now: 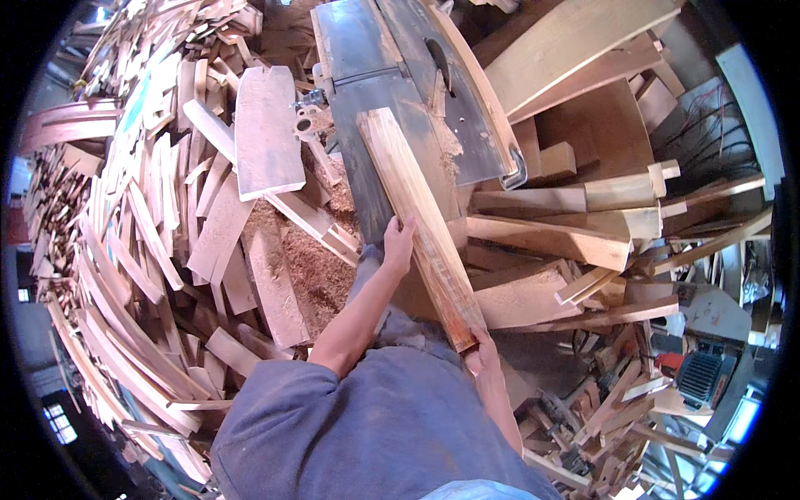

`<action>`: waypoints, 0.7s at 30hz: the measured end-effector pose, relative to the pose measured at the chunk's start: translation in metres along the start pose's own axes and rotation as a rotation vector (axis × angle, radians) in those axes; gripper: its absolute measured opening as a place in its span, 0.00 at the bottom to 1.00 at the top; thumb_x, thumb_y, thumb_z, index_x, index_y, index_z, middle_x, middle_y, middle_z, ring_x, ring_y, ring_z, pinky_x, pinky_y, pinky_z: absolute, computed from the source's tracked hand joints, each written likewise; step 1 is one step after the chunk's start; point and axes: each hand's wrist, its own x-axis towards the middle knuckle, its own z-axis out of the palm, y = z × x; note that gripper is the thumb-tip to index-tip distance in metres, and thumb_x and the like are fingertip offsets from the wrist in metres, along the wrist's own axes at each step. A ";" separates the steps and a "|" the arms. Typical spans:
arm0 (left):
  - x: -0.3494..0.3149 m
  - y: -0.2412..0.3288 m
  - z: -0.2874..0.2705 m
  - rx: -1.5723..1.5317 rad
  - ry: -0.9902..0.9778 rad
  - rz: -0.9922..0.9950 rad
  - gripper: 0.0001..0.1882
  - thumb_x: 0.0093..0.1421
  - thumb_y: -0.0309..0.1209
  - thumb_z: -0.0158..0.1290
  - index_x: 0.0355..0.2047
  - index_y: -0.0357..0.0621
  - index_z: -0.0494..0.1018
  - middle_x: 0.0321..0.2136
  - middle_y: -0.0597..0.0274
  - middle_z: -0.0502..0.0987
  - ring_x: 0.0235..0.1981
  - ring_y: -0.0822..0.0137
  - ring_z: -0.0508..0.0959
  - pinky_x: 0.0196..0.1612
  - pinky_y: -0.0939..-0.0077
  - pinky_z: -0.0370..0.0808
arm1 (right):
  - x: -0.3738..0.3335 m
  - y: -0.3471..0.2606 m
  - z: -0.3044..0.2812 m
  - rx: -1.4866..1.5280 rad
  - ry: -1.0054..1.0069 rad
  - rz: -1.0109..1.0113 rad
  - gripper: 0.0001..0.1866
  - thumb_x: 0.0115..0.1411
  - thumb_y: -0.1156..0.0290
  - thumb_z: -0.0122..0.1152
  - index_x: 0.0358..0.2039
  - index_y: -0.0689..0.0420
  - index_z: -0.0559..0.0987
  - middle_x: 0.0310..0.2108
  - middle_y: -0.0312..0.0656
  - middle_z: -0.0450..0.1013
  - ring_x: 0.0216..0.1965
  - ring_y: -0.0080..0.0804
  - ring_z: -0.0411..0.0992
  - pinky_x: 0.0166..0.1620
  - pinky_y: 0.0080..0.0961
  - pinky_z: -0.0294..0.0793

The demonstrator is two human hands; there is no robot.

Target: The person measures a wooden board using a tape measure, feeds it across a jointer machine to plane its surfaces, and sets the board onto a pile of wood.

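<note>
A long pale wooden plank [421,212] lies slantwise, its far end over the dark metal table [360,179] of a woodworking machine and its near end close to my body. My left hand [401,247] grips the plank's left edge about midway, thumb on top and the other fingers hidden beneath. At the near end, where the wood is reddish and rough, my right hand [481,353] is closed round the corner. A dark curved piece like a saw blade [438,67] stands in a slot of the machine, right of the plank's far end.
A wide board [270,133] stands left of the machine, above a sawdust heap [321,275]. Piled offcuts [158,242] fill the left side. Thick beams [550,239] and large boards [583,54] crowd the right. A finned motor [705,379] sits at the lower right.
</note>
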 end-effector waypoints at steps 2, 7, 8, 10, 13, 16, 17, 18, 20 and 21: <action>-0.015 -0.003 -0.019 0.302 -0.110 0.057 0.17 0.63 0.34 0.59 0.48 0.36 0.74 0.43 0.54 0.79 0.47 0.62 0.77 0.52 0.68 0.73 | 0.001 0.006 -0.005 -0.031 0.042 0.003 0.19 0.66 0.79 0.58 0.58 0.67 0.73 0.56 0.51 0.74 0.55 0.48 0.76 0.60 0.46 0.75; -0.018 0.057 -0.001 1.131 0.087 0.585 0.23 0.60 0.36 0.59 0.51 0.35 0.72 0.63 0.37 0.62 0.67 0.35 0.58 0.67 0.43 0.57 | 0.014 0.025 -0.011 -0.185 0.092 0.028 0.18 0.67 0.75 0.59 0.57 0.66 0.74 0.55 0.49 0.75 0.52 0.44 0.76 0.57 0.43 0.77; -0.007 0.060 0.015 1.262 0.010 0.710 0.25 0.60 0.39 0.59 0.52 0.34 0.71 0.64 0.38 0.62 0.68 0.36 0.57 0.69 0.44 0.55 | 0.016 0.030 -0.018 -0.212 0.135 0.027 0.18 0.67 0.75 0.60 0.56 0.65 0.74 0.54 0.48 0.75 0.51 0.43 0.77 0.56 0.42 0.78; 0.020 0.072 0.016 1.407 -0.015 0.815 0.27 0.61 0.41 0.59 0.53 0.33 0.71 0.64 0.39 0.62 0.69 0.37 0.56 0.70 0.45 0.53 | 0.010 0.034 0.017 -0.358 0.171 0.056 0.18 0.67 0.73 0.61 0.55 0.64 0.75 0.53 0.47 0.76 0.49 0.40 0.77 0.54 0.39 0.78; 0.072 0.071 0.025 1.554 -0.092 0.722 0.38 0.64 0.53 0.53 0.60 0.30 0.66 0.68 0.39 0.58 0.73 0.39 0.49 0.75 0.47 0.43 | 0.018 0.039 0.034 -0.531 0.137 0.097 0.17 0.66 0.69 0.64 0.53 0.63 0.77 0.49 0.43 0.78 0.46 0.36 0.77 0.51 0.34 0.78; 0.106 0.079 0.015 1.707 -0.114 0.544 0.49 0.66 0.64 0.41 0.70 0.30 0.56 0.74 0.40 0.48 0.77 0.46 0.38 0.76 0.51 0.32 | 0.035 0.046 0.043 -0.624 0.030 0.115 0.18 0.64 0.66 0.67 0.50 0.61 0.79 0.44 0.39 0.80 0.43 0.31 0.77 0.48 0.30 0.77; 0.111 0.080 0.016 1.716 -0.128 0.546 0.49 0.66 0.64 0.41 0.70 0.30 0.56 0.74 0.40 0.48 0.77 0.46 0.38 0.76 0.51 0.32 | 0.040 0.049 0.046 -0.679 0.006 0.091 0.18 0.63 0.65 0.69 0.49 0.61 0.80 0.42 0.38 0.81 0.42 0.29 0.77 0.47 0.28 0.76; 0.116 0.081 0.017 1.708 -0.102 0.561 0.48 0.66 0.63 0.42 0.69 0.30 0.57 0.74 0.40 0.49 0.77 0.47 0.39 0.76 0.51 0.33 | 0.044 0.049 0.048 -0.665 0.013 0.094 0.18 0.63 0.65 0.69 0.49 0.61 0.80 0.42 0.38 0.81 0.42 0.29 0.77 0.47 0.28 0.76; 0.126 0.085 0.016 1.714 -0.084 0.569 0.47 0.66 0.62 0.43 0.69 0.30 0.57 0.73 0.40 0.50 0.77 0.47 0.40 0.76 0.52 0.33 | 0.048 0.050 0.058 -0.704 -0.017 0.064 0.23 0.63 0.64 0.69 0.53 0.64 0.75 0.47 0.42 0.78 0.48 0.31 0.76 0.53 0.32 0.76; 0.132 0.087 0.016 1.719 -0.077 0.566 0.47 0.66 0.61 0.44 0.68 0.29 0.58 0.73 0.40 0.50 0.76 0.47 0.40 0.76 0.52 0.33 | 0.052 0.051 0.062 -0.691 -0.012 0.073 0.23 0.63 0.64 0.69 0.53 0.64 0.75 0.47 0.42 0.78 0.48 0.31 0.76 0.53 0.32 0.76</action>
